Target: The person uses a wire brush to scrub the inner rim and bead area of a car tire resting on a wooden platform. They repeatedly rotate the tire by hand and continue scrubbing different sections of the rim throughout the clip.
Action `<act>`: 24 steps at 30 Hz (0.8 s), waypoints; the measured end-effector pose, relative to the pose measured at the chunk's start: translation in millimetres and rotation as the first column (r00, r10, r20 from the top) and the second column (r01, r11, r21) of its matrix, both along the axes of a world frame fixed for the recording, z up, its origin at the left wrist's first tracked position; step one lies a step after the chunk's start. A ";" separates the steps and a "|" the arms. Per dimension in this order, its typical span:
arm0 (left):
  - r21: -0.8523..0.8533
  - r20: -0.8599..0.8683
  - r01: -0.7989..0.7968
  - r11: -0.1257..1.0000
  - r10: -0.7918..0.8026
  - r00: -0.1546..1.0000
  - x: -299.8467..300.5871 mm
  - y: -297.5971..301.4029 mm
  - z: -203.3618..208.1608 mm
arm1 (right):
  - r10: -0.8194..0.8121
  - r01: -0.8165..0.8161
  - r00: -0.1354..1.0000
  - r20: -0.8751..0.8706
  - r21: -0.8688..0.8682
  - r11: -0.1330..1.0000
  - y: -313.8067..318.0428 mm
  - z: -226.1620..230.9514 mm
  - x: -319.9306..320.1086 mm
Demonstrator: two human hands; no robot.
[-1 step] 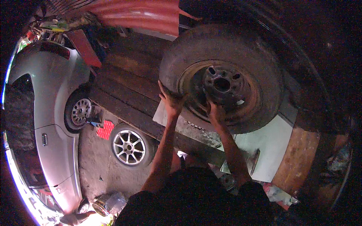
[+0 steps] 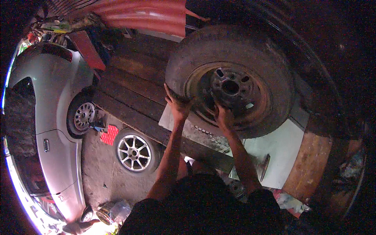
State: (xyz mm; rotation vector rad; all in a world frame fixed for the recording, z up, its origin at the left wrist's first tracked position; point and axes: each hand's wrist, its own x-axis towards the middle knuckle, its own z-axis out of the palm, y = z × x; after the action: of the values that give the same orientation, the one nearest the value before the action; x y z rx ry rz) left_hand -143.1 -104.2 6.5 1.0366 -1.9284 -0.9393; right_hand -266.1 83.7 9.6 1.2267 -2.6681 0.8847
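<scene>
A large wheel with a dark, dusty tyre and a rusty steel rim stands in front of me, leaning toward me. My left hand grips the lower left of it, one finger stretched up along the tyre and the thumb toward the rim. Inside the rim, my right hand is closed at the steel just below the hub hole. Its fingertips are partly lost in the shadow.
Dark wooden planks run behind the wheel's left. A white sheet lies beneath it at right. On the floor lies a wheel with silver spokes, near a red piece. A silver car stands at left. Red corrugated sheet hangs behind.
</scene>
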 end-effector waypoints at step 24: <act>0.051 -0.009 0.003 0.999 -0.002 1.000 -3.5 -8.3 4.0 | -0.024 0.004 0.989 0.144 0.138 0.990 21.8 -19.0 4.3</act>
State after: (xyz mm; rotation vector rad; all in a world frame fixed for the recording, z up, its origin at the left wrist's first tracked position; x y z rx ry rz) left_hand -146.6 -112.5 10.5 1.0580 -1.9077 -0.9975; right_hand -261.8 105.5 -9.4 1.2123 -2.8929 0.8307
